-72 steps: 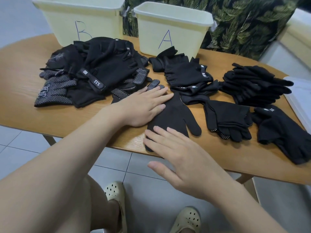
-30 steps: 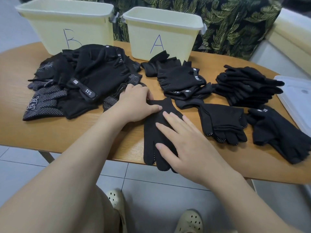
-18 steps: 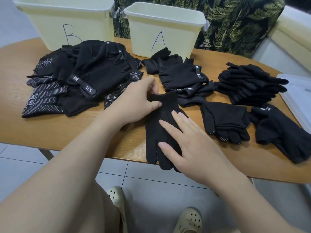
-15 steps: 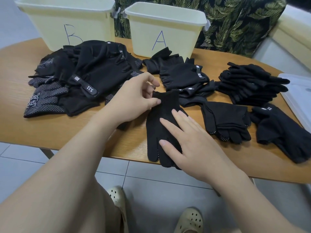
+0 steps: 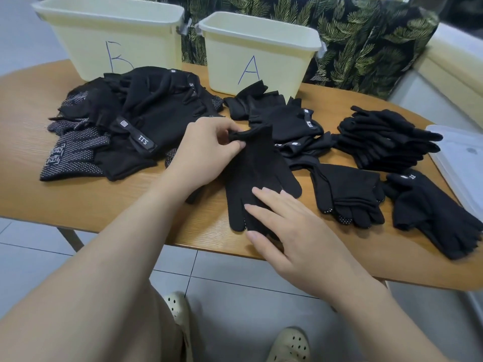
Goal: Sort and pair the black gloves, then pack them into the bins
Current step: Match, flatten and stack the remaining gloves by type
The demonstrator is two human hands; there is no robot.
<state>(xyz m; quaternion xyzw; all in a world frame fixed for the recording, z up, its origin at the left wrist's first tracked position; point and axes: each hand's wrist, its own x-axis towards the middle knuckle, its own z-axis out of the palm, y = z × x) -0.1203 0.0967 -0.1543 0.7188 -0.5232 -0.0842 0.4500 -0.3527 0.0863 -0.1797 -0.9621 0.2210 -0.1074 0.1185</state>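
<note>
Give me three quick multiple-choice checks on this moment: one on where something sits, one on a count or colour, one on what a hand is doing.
1. Which bin stands on the person's left?
A. the bin marked A
B. the bin marked B
C. neither; they are stacked

2. How many bins are on the table?
A. one
B. two
C. three

3. What is the left hand doing?
A. pinching the cuff of the flat glove
B. resting in a bin
C. hanging off the table

Answers:
1. B: the bin marked B stands left of the bin marked A.
2. B: only those two stand on the table.
3. A: the left hand pinches the cuff of the flat glove, while the right hand presses it down.
</note>
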